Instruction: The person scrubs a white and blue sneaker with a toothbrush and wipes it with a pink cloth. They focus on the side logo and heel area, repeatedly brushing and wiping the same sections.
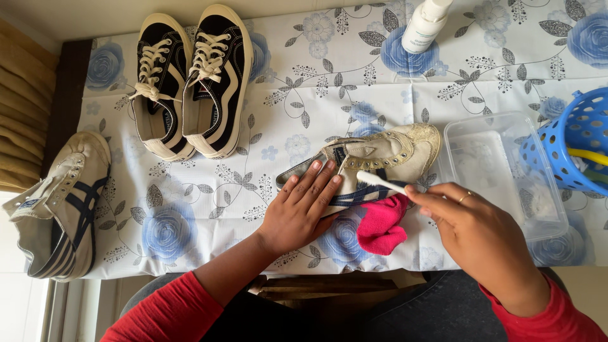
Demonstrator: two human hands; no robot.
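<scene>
**Sneaker mid-scrub, toe to the right**

Sneaker [373,158], cream and grubby, lies on its side on the floral tablecloth [316,76], long axis left-right, toe toward the clear tub [506,171]. Left hand [297,212] presses flat, fingers spread, on its heel. Right hand [475,234] pinches a white toothbrush [380,182] against its side. Grime remains; its mate [60,202] waits unscrubbed.

Cloth [382,224] beside shoe [373,166] on table [316,82]
</scene>
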